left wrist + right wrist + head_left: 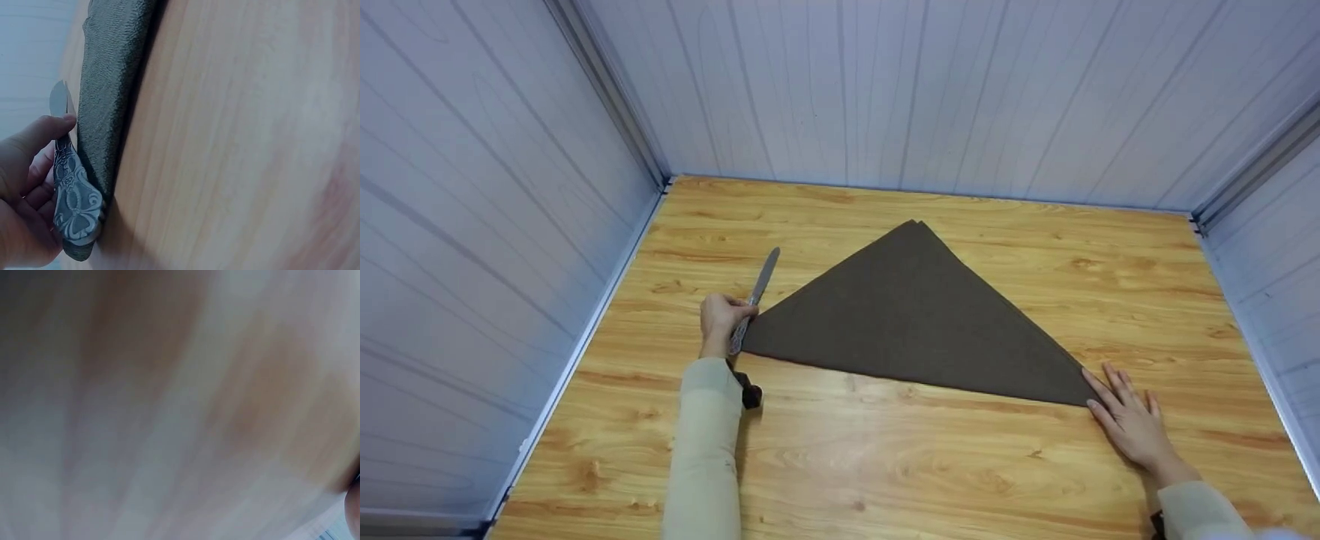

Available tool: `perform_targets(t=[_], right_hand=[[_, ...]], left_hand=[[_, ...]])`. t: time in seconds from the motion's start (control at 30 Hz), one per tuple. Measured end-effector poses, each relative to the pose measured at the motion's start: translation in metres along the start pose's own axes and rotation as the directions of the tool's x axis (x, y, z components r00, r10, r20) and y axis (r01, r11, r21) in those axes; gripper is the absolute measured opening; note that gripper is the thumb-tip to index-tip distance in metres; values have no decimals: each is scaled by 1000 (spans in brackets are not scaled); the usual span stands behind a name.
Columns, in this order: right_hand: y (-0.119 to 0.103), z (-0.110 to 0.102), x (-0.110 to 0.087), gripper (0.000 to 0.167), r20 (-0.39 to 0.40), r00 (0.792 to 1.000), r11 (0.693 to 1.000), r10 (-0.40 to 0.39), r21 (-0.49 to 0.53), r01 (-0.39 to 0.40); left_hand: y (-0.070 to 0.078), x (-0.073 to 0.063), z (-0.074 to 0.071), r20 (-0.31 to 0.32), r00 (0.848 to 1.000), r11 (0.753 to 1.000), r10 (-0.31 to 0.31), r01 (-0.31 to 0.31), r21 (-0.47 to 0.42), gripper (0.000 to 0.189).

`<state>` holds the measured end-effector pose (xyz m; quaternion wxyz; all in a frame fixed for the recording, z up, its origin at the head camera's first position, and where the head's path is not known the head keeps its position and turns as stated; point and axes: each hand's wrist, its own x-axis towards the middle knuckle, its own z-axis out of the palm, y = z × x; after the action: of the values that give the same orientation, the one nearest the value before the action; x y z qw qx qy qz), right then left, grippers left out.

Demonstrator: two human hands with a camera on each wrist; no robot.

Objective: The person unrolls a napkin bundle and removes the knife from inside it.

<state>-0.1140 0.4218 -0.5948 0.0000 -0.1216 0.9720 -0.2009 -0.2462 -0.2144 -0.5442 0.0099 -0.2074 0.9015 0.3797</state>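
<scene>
A dark brown cloth napkin [915,322], folded into a triangle, lies flat with its long edge toward me. At its left corner my left hand [721,319] pinches a silver table knife [766,276], blade pointing away. In the left wrist view, the thumb lies across the knife's neck, above the ornate handle [77,205]. The handle overlaps the napkin's corner there. My right hand [1132,424] rests with fingers extended at the napkin's right corner, fingertips on its tip. The right wrist view is mostly blurred wood grain.
The wood-patterned tabletop [840,457] is bounded by a pale panel wall [877,90] at the back, with similar panels at left [472,247] and right. A small black wrist device [750,393] sits at the left cuff.
</scene>
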Motion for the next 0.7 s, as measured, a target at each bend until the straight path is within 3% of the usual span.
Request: perform_targets(t=[0.23, 0.57, 0.7], right_hand=[[0, -1, -1, 50, -9, 1000, 1000, -7, 7, 7], [1, 0, 0, 49, -3, 1000, 1000, -7, 4, 7], [1, 0, 1, 49, -4, 1000, 1000, -10, 5, 10]], left_hand=[[5, 3, -1, 2, 1000, 999, 27, -27, -16, 21], [14, 6, 3, -83, 995, 991, 62, -72, -114, 23], [16, 7, 4, -89, 995, 981, 55, -70, -179, 23]])
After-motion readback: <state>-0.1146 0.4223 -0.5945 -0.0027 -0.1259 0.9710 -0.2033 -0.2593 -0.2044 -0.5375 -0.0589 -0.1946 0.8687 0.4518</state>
